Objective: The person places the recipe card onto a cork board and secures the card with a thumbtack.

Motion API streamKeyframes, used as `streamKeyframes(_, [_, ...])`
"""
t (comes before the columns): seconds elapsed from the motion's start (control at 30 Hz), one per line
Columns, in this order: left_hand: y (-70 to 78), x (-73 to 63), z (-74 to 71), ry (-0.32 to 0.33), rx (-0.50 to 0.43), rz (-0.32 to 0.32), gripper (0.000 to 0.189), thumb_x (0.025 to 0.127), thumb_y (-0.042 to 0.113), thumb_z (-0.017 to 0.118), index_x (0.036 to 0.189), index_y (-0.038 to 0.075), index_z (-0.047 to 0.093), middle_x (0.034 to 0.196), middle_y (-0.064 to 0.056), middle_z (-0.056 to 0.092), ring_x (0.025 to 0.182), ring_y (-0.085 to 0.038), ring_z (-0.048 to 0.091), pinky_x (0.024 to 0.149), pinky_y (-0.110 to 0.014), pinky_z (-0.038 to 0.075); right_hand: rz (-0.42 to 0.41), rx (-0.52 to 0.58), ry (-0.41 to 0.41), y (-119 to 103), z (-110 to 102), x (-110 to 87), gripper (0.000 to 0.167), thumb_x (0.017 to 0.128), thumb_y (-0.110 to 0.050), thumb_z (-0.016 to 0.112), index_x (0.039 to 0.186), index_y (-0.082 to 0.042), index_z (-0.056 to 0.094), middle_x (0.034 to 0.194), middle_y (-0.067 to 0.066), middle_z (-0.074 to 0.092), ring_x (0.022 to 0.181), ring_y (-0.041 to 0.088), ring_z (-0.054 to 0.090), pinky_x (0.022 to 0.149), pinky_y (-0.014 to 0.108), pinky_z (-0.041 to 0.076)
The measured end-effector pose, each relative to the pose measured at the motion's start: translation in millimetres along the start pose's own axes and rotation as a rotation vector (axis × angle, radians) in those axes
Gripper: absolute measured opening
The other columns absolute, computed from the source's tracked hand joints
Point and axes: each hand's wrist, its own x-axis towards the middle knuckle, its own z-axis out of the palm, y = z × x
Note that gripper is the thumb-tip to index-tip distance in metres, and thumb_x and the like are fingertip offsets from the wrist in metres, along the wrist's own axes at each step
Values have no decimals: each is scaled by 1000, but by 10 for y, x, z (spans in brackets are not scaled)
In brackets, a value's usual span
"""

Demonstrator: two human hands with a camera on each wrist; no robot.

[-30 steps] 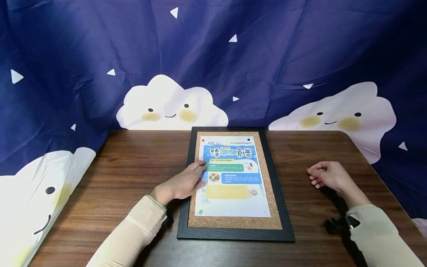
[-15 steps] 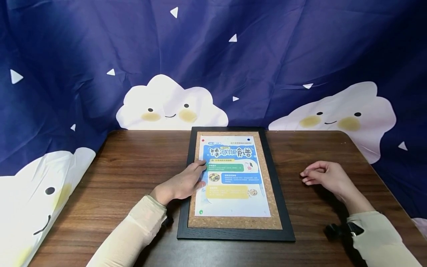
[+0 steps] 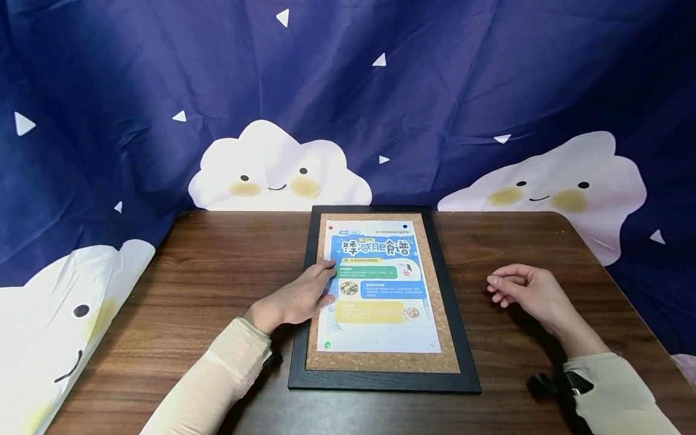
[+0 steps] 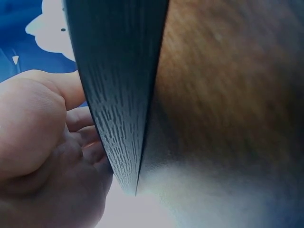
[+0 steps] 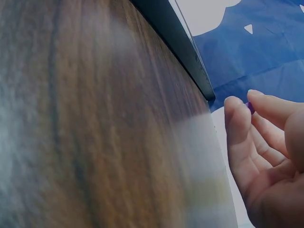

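Observation:
A black-framed corkboard (image 3: pixel 385 363) lies on the table with a printed poster (image 3: pixel 380 339) on it. A red pushpin (image 3: pixel 330 228) sits at the poster's top left, a blue pushpin (image 3: pixel 405 226) at its top right and a green pushpin (image 3: pixel 327 345) at its bottom left. My left hand (image 3: pixel 301 296) rests across the board's left edge, fingertips and thumb touching the poster's left side. To the right of the board, apart from it, my right hand (image 3: pixel 535 293) pinches a small purple pushpin (image 5: pixel 250 108) between thumb and index finger; only a bit of it shows.
The brown wooden table (image 3: pixel 179 290) extends on both sides of the board. Behind it hangs a dark blue curtain (image 3: pixel 413 90) with white clouds and triangles. A black wrist camera (image 3: pixel 542 385) sits under the right wrist.
My right hand has moved a little left, toward the board, and its fingers have shifted slightly. The left hand and the board have stayed in place.

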Motion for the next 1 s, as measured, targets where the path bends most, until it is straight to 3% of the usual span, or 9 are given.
streamKeyframes(0.27, [-2,-3,2,1,-2,-2,65,115,20,53,165,-13,27,178,-26,17,167,-40,17,132,-52,30,19,-2,7,-32,66,-42,27,106,-13,71,115,13,71,83,-4,81,71,9,76,64,31,65])
streamKeyframes(0.53, [-6,-3,7,1,-2,-3,65,115,20,53,165,-12,27,178,-25,17,168,-40,17,132,-52,30,-26,51,-86,-64,113,-113,31,107,-2,65,122,25,64,91,-1,83,78,11,80,70,32,67])
streamKeyframes(0.77, [-17,7,10,5,-2,7,65,115,20,53,165,-13,27,178,-27,17,167,-41,18,132,-54,30,-24,41,-136,-128,152,-156,33,107,-2,66,129,22,64,97,4,84,83,12,80,73,32,67])
streamKeyframes(1.0, [-11,2,3,0,-3,6,65,115,20,53,165,-13,27,178,-27,17,167,-41,17,132,-53,29,-43,46,-152,-173,196,-200,31,107,-2,65,126,22,65,96,5,83,81,14,80,71,34,67])
